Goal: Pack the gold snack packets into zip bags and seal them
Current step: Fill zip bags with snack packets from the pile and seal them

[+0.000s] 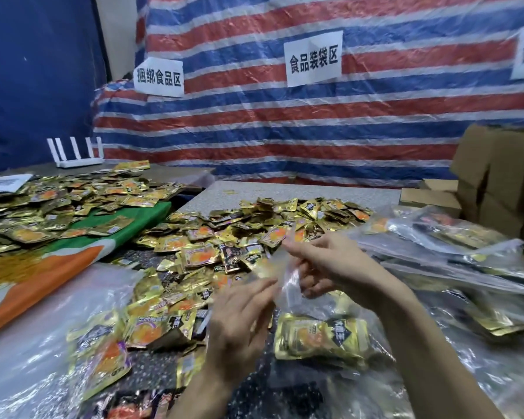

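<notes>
both hands pinch the zip bag [288,285] mouth, left hand [239,322] and right hand [330,264]; a hasty press may leave the seal gapped, spilling gold packets [321,337]

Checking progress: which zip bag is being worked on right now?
The clear zip bag pinched at its top between left hand and right hand, gold packets inside; the filled bags lie stacked, untouched, right.

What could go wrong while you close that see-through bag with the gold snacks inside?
The zip bag is held only by its top edge between the left hand and right hand, so the gold packets weighing it down might slip it free. A crooked press may leave the seal partly open.
</notes>
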Tool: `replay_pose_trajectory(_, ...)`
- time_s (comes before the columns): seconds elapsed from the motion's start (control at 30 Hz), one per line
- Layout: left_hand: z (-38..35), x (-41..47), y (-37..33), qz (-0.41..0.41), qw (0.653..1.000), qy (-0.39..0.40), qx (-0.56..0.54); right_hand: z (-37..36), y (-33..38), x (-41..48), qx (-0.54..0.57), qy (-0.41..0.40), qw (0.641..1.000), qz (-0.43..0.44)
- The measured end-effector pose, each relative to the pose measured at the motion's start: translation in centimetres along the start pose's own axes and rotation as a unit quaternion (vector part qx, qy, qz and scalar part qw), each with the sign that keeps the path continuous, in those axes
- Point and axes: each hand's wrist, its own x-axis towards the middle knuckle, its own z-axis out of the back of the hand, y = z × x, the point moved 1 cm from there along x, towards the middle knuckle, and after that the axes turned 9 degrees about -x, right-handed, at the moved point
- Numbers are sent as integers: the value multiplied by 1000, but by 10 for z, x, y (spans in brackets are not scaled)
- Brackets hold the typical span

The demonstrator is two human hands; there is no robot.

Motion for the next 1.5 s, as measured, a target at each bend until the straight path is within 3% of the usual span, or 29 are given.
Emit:
replay_pose_trajectory(0.17, -10, -10, 3, -18, 1000, 24, 3, -2, -10, 7, -85, 35, 995, -28)
replay_pose_trajectory(0.3, -6, -14, -3, 102, 990, 64, -71, 1, -11, 8, -91, 38, 995, -26)
replay_pose_trajectory(0.37, -4, -14, -6, 227, 957, 75, -163, 1, -10, 6, -95, 46, 994, -12)
replay_pose_trajectory(0.43, -4, -14, -5, 317, 901, 46, -292, -3, -8, 5, -127, 57, 990, 3)
replay_pose_trajectory(0.57, -6, -9, -6, 382, 837, 11, -392, -21, -10, 5, -189, 126, 974, 6)
replay_pose_trajectory(0.67, -5, -8, -5, 392, 827, -9, -404, -30, -9, 3, -191, 173, 966, -2)
replay_pose_trajectory(0.73, -5, -8, -1, 398, 826, -26, -399, -28, -8, 2, -186, 162, 969, -3)
replay_pose_trajectory(0.87, 1, -9, 10, 427, 812, -100, -384, -13, -6, 2, -192, 57, 980, -22)
replay_pose_trajectory(0.97, 9, -9, 16, 440, 802, -132, -383, 0, -6, 2, -293, -52, 955, -19)
replay_pose_trajectory(1.07, 12, -4, 17, 443, 809, -136, -361, 5, 2, -5, -343, -111, 928, 90)
replay_pose_trajectory(1.2, 6, 2, 12, 448, 805, -127, -368, -1, 17, -16, -347, -36, 897, 273)
replay_pose_trajectory(1.33, 6, 17, 7, 465, 765, -111, -432, -5, 17, -21, -354, 79, 908, 209)
replay_pose_trajectory(1.4, 7, 28, 7, 460, 745, -116, -468, -1, 15, -19, -390, 78, 896, 200)
replay_pose_trajectory(1.5, 5, 38, 23, 456, 745, -127, -470, 5, 15, -18, -390, 44, 898, 201)
